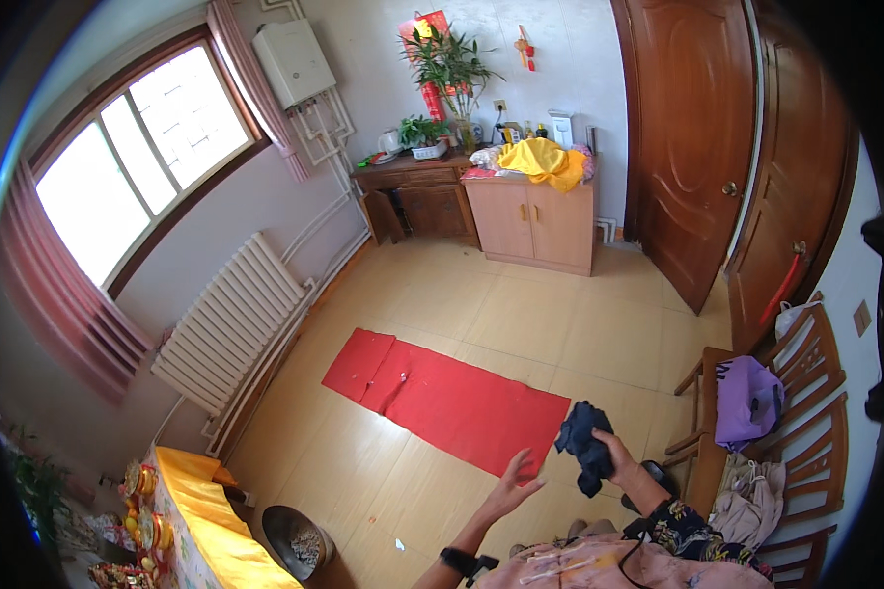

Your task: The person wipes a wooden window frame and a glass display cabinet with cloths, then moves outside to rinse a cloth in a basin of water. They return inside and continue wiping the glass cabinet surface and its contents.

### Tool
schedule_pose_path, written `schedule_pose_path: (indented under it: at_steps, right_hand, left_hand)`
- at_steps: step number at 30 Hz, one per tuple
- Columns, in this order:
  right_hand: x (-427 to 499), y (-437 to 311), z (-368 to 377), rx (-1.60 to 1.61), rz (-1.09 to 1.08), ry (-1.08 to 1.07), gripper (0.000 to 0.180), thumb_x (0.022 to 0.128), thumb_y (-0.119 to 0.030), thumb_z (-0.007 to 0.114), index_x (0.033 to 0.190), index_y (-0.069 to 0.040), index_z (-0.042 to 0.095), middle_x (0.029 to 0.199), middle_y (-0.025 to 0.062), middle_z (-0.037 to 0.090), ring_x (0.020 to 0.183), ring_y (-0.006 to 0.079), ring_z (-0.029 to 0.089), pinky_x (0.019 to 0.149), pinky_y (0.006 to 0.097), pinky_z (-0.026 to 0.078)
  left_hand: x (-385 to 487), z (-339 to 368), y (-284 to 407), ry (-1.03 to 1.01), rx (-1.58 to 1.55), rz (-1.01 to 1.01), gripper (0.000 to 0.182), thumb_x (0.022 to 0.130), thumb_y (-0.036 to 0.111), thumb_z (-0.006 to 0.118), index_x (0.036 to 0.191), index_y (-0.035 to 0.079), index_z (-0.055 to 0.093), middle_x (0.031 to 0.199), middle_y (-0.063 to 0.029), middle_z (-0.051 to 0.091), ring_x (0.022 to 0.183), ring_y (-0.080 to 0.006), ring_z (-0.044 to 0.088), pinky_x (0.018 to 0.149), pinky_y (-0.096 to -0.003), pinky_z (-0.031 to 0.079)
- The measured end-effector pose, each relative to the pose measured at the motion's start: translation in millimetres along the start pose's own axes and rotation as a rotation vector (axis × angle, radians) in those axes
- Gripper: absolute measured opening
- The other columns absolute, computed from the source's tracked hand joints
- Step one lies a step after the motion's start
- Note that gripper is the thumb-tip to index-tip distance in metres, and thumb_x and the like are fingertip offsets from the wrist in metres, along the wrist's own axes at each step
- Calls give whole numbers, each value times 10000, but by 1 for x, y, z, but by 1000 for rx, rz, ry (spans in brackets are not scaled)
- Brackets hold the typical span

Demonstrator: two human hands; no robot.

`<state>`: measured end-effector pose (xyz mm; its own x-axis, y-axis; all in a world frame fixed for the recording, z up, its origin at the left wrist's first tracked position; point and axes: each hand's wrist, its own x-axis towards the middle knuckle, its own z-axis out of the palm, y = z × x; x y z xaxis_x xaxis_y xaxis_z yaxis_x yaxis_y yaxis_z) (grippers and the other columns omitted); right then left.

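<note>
A crumpled dark blue cloth (584, 445) hangs from my right hand (614, 450), gripped between thumb and fingers. My left hand (511, 489) is held out with its fingers apart and nothing in it. It appears over the near end of a long red cloth (457, 405) that lies flat on the tiled floor (508, 309). Folds cross the red cloth towards its far left end, with a few small pale bits on it. A dark band sits on my left wrist.
A metal basin (295, 545) holding ash-like bits stands at lower left beside a yellow-draped table (206, 515). Wooden chairs (714, 412) line the right wall, bearing a purple bag (750, 401) and beige clothing (750, 493). Cabinets (534, 221) and a wooden door (689, 140) are beyond; a radiator (228, 320) is at left.
</note>
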<state>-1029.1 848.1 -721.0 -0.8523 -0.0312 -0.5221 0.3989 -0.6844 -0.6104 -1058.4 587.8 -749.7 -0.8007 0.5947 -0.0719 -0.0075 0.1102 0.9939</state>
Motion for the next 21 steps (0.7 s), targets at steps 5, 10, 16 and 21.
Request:
schedule_pose_path:
  at_steps: [5,10,16,21]
  right_hand:
    - [24,-24,8,-218,-29,102,513,879,-410,639,1242,-55,568,1063,74,665,949,203,646,895,337,501]
    - [66,-108,-29,-314,3,-97,604,865,-490,656,1287,-75,536,1130,62,631,1025,162,604,879,337,505]
    - [100,-252,-78,-527,-43,-171,533,936,-456,566,1297,-66,532,1232,91,582,1072,215,615,798,368,550]
    - [110,-359,-145,-424,-173,46,355,980,-366,502,1105,-41,576,882,95,648,645,173,661,497,268,505]
  left_hand:
    - [117,50,23,-150,-72,19,829,885,317,714,1496,94,200,1327,-110,493,1172,-194,526,913,-339,501]
    - [232,81,15,-109,-368,-159,495,816,92,742,1249,38,508,1088,-73,641,997,-182,632,862,-331,529]
    - [354,92,66,-42,-642,-319,386,788,-8,618,1168,12,555,1040,-101,658,927,-237,662,819,-364,560]
    - [444,72,78,-162,-776,-413,450,813,236,594,1224,63,537,1051,-105,656,886,-253,657,724,-393,571]
